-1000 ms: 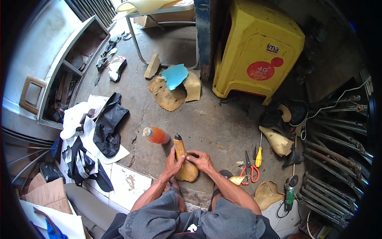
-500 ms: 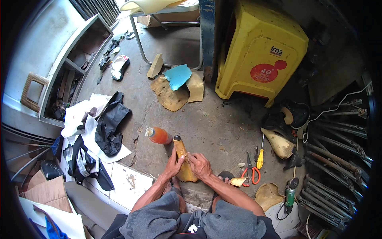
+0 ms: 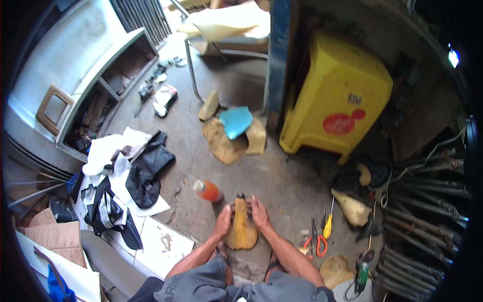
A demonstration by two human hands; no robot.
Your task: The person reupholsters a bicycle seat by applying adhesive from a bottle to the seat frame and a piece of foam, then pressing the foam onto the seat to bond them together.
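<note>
Between my bare feet stands or lies a yellow-brown piece shaped like a bicycle saddle (image 3: 242, 232), with a narrow nose, a dark tip and a wide rounded end towards me. My left hand (image 3: 224, 220) is close along the left side of the nose, fingers pointing away from me. On the other side, my right hand (image 3: 259, 214) has its fingers stretched and apart beside the dark tip. Whether either hand touches the piece is hard to make out. An orange-red bottle (image 3: 207, 191) with a pale top stands just beyond my left hand.
Right of my legs are orange-handled scissors (image 3: 321, 245), a yellow screwdriver (image 3: 328, 227) and a green angle grinder (image 3: 362, 272). Ahead lie tan foam scraps (image 3: 221, 143) and a blue piece (image 3: 236, 122). A yellow stool (image 3: 347, 95) stands right; black cloth (image 3: 146, 176) lies left.
The saddle-shaped piece has turned more upright in view, its wide end now showing rounder. Both hands have loosened, the right sliding off it to its right side. The whole view has shifted.
</note>
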